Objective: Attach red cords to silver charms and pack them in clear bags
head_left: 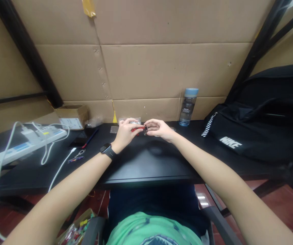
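Observation:
Above the black table, my left hand (126,133) pinches a red cord-like piece (137,129) between thumb and fingers. At its right end is a small dark round piece (145,129), too small to name. The curled fingers of my right hand (161,130) close on that round piece from the other side, so both hands meet at one item. A clear plastic packet (136,120) lies just behind my hands, partly covered by them. A small flat clear piece (114,129) rests left of my left hand, whose wrist wears a dark watch (107,149).
Right of my hands stands a water bottle (188,107), then a black bag (261,126). On the left are a white power strip (29,144) with cables, a small cardboard box (72,116), a phone (82,139), a pen (90,137) and a keychain (77,158). Cardboard (161,71) walls the back.

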Demonstrator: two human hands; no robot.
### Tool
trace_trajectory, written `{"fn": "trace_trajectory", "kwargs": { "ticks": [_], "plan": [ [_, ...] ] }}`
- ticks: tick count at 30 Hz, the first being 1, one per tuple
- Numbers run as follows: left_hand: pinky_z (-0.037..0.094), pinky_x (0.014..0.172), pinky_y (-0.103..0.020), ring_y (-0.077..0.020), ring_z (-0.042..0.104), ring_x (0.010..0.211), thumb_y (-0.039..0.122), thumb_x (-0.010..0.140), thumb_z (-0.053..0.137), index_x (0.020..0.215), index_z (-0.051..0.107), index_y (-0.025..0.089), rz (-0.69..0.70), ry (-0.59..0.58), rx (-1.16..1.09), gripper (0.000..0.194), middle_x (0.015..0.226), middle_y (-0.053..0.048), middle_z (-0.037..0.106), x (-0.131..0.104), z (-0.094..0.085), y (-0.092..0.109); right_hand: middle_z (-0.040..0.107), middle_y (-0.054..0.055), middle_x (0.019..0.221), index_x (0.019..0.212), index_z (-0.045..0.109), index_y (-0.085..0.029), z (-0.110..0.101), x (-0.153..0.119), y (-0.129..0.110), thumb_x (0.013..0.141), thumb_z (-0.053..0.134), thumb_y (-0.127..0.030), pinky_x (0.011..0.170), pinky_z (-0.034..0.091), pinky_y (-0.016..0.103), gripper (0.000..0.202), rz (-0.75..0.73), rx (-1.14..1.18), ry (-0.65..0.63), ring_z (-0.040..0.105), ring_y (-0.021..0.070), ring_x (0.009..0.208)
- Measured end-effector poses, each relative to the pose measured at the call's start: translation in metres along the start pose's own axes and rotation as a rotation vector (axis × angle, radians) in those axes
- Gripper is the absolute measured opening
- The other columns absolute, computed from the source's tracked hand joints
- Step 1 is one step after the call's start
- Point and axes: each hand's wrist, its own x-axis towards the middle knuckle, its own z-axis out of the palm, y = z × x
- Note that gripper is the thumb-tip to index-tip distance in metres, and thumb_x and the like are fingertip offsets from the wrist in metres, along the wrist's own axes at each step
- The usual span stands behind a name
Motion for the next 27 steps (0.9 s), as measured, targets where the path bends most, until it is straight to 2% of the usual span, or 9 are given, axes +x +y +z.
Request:
{"fn": "trace_trajectory", "kwargs": {
  "ticks": [8, 11, 18, 27],
  "plan": [
    [0.034, 0.104, -0.049, -0.0277, 0.060, 0.116, 0.031, 0.094, 0.073, 0.093, 0.082, 0.031, 0.047, -0.038, -0.026, 0.009, 0.101, -0.002, 0.079, -0.0003, -0.0005, 0.0039, 0.075, 0.005, 0.108, 0.111, 0.071, -0.022, 0.0023, -0.0005, -0.0005, 0.064, 0.093, -0.026, 0.102, 0.055, 0.041, 0.052, 0.001, 0.031, -0.007, 0.072, 0.0197, 0.101],
    [0.033, 0.104, -0.049, -0.0290, 0.058, 0.120, 0.034, 0.094, 0.072, 0.091, 0.081, 0.031, 0.073, -0.041, -0.007, 0.011, 0.105, -0.003, 0.078, -0.0011, 0.0010, 0.0051, 0.074, 0.005, 0.111, 0.113, 0.070, -0.022, 0.0033, -0.0011, -0.0012, 0.064, 0.093, -0.027, 0.102, 0.056, 0.040, 0.054, -0.006, 0.045, -0.016, 0.072, 0.0194, 0.102],
    [0.031, 0.102, -0.046, -0.0281, 0.055, 0.123, 0.033, 0.093, 0.074, 0.089, 0.081, 0.029, 0.095, 0.051, 0.034, 0.009, 0.121, -0.005, 0.069, -0.0022, 0.0025, 0.0081, 0.075, 0.005, 0.111, 0.114, 0.069, -0.022, 0.0041, -0.0015, -0.0023, 0.065, 0.093, -0.025, 0.101, 0.056, 0.039, 0.055, -0.008, 0.065, -0.020, 0.072, 0.0194, 0.103],
    [0.031, 0.100, -0.046, -0.0286, 0.054, 0.121, 0.032, 0.092, 0.075, 0.087, 0.080, 0.029, 0.151, 0.073, 0.031, 0.007, 0.117, -0.005, 0.069, -0.0033, 0.0054, 0.0060, 0.075, 0.005, 0.112, 0.114, 0.069, -0.023, 0.0044, -0.0019, -0.0019, 0.064, 0.094, -0.026, 0.102, 0.057, 0.042, 0.056, -0.008, 0.054, -0.011, 0.072, 0.0202, 0.103]
  ]
}}
